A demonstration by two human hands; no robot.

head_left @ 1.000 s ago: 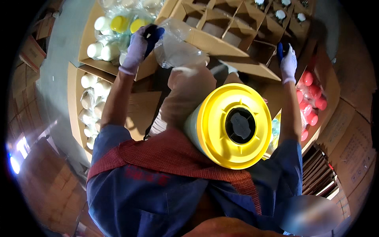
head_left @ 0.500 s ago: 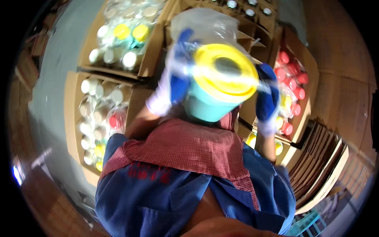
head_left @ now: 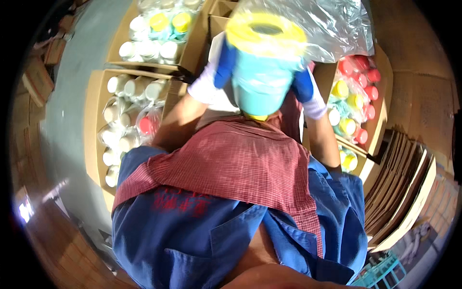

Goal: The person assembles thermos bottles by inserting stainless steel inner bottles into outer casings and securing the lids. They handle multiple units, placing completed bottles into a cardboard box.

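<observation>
A teal tub (head_left: 264, 79) with a yellow lid (head_left: 236, 41) is held up in front of my chest, its lid tilted away from me. My left hand (head_left: 222, 67), in a blue and white glove, grips its left side. On the opposite side my right hand (head_left: 304, 89), gloved the same way, presses against the tub; its fingers are partly hidden. A clear plastic bag (head_left: 332, 31) spreads out behind and to the right of the lid. Shiny film seems to lie over the tub's side, but motion blurs it. A small yellow part shows below the tub's base.
Open cartons surround me: one at the left (head_left: 94, 130) and one at the far left (head_left: 113, 50) hold wrapped white-capped bottles. To the right, a carton (head_left: 380, 103) holds red- and yellow-capped bottles. Flattened cardboard (head_left: 399, 188) stands stacked at lower right, above a teal plastic crate (head_left: 382, 272).
The tub has moved up and away from me, and its lid has tipped farther off. The clear bag, bunched behind the tub before, now spreads wide to the upper right.
</observation>
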